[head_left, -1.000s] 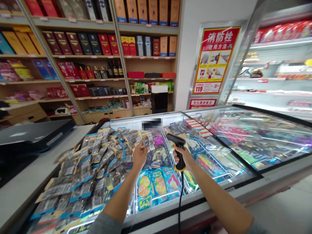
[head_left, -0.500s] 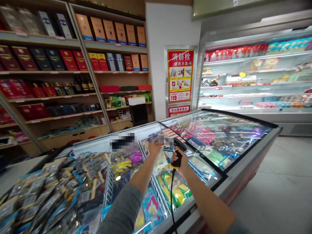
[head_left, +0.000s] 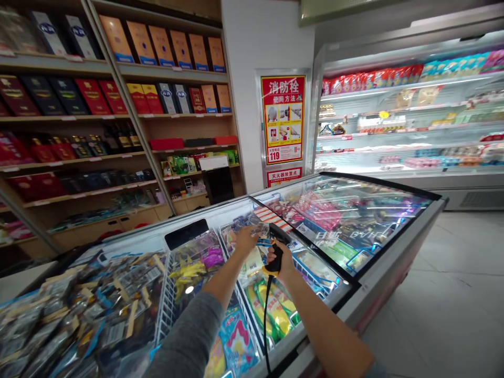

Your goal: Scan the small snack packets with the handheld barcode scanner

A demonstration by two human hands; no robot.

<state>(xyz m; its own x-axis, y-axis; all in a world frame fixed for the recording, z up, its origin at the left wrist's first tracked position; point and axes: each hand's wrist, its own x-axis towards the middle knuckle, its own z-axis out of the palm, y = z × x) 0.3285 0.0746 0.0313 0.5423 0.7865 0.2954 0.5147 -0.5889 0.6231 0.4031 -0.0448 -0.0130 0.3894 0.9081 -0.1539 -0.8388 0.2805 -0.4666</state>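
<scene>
My right hand (head_left: 282, 261) grips a black-and-yellow handheld barcode scanner (head_left: 276, 253), whose black cord (head_left: 266, 320) hangs down past the freezer edge. Close to the scanner, my left hand (head_left: 247, 240) holds up a small clear plastic packet (head_left: 247, 222), blurred and hard to read. Both hands are over a glass-topped chest freezer (head_left: 388, 253). Below my left forearm lies a heap of foil-and-plastic snack packets (head_left: 81, 320) with blue and yellow labels. Bright ice-lolly bags (head_left: 271, 310) fill a wire basket beneath my hands.
Wooden shelves of boxed bottles (head_left: 118, 105) stand at the left. A red fire-hydrant poster (head_left: 282, 119) hangs on the pillar. A lit refrigerated display case (head_left: 405, 115) stands at the right, and a tiled floor (head_left: 444, 294) runs beside the freezer.
The view has swung up and right, so the snack heap sits lower left. My left hand has come nearer the scanner with the packet. The scanner stays in my right hand.
</scene>
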